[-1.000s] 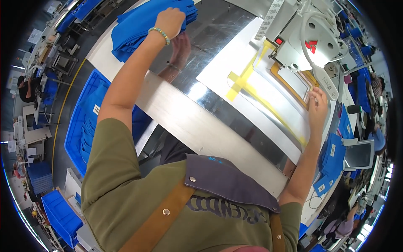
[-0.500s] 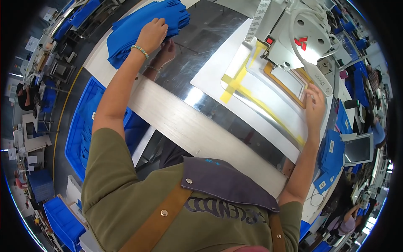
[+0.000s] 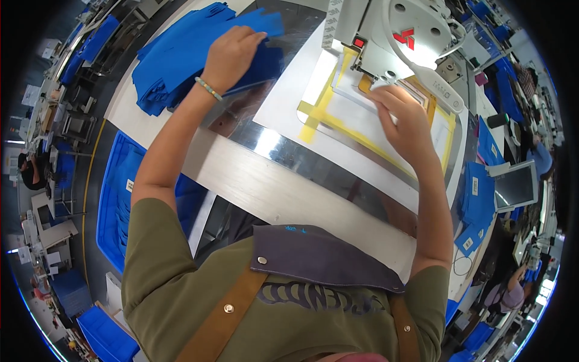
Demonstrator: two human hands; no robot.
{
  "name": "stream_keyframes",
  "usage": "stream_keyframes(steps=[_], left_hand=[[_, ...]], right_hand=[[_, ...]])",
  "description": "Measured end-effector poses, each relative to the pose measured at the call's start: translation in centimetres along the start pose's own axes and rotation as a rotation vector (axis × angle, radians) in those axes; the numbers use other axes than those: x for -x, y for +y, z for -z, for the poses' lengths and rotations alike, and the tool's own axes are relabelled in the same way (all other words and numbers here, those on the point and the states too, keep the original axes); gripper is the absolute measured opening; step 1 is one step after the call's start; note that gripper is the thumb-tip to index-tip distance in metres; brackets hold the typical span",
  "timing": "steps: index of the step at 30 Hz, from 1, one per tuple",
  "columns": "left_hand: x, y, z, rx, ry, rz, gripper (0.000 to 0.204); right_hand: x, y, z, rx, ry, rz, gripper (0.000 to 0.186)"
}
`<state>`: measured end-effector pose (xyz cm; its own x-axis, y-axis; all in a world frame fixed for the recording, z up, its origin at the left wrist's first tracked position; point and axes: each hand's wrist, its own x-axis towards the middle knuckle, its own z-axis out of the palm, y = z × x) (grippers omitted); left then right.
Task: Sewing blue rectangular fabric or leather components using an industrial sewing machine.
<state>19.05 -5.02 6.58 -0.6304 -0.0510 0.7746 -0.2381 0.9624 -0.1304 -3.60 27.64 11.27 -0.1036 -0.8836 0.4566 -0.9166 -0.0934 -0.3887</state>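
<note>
Evidently one piece is off the pile: the left hand [image 3: 232,57], left of the white sewing machine [image 3: 377,36], has its fingertips pinched on what looks like a thin blue fabric piece [image 3: 269,24], blurred at its far end. Many more make up the thick blue fabric stack [image 3: 163,66], also left of the machine. The right hand [image 3: 410,123] is half curled over the white template edged with yellow tape [image 3: 350,117], on the wearer's side of the machine; whether it grips the flat ochre frame [image 3: 429,99] there, I cannot tell. No blue fabric shows on that template. Labelled blue fabric pieces [image 3: 479,205] lie right of the machine; whether they are finished is unclear.
</note>
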Motion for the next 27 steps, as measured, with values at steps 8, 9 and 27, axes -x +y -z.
stream_keyframes(steps=[8,9,27], left_hand=[[0.9,11.3,-3.5,0.404,-0.248,-0.106,0.014],[1.1,11.2,-3.5,0.422,-0.246,-0.072,0.013],[7.3,-3.1,3.5,0.047,-0.450,-0.143,0.030]], right_hand=[[-3.3,0.3,-9.0,0.253,-0.106,0.001,0.016],[-3.3,0.7,-9.6,0.291,-0.083,0.052,0.014],[-1.4,2.2,-9.6,0.592,0.044,0.359,0.008]])
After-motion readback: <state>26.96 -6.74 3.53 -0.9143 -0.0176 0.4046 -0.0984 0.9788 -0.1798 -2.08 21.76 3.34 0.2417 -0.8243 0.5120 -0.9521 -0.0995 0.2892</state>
